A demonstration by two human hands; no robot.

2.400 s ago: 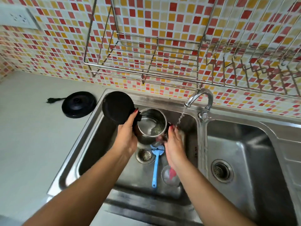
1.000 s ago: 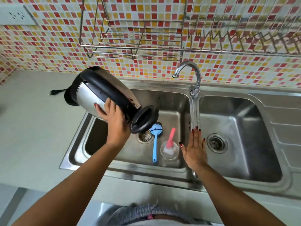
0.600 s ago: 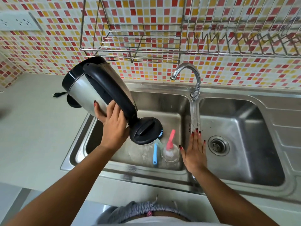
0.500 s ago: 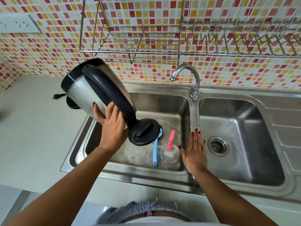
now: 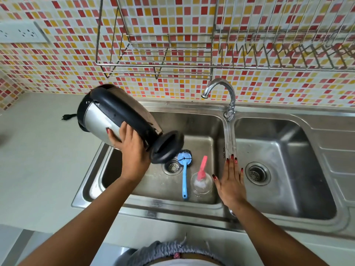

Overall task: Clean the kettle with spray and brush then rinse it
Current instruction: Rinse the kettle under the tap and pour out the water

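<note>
A fold of grey clothing shows at the near edge, and both bare forearms reach out from it over the steel sink; the right hand lies flat with its fingers straight and spread on the ridge between the two basins, holding nothing. Just left of it, in the left basin, stands the clear spray bottle with its pink nozzle pointing away; beside that lies the blue brush, handle towards the person, head next to the drain strainer. The left hand grips the kettle, thumb on the steel body and fingers curled round it by the black handle; the kettle is in the air over the far left corner of the left basin, tipped so that its mouth faces down into the basin and its base points up and to the left; its black lid hangs open above the strainer. A black plug lies on the pale worktop behind the kettle; the tap rises at the back of the sink; a wire rack and a socket are on the tiled wall.
</note>
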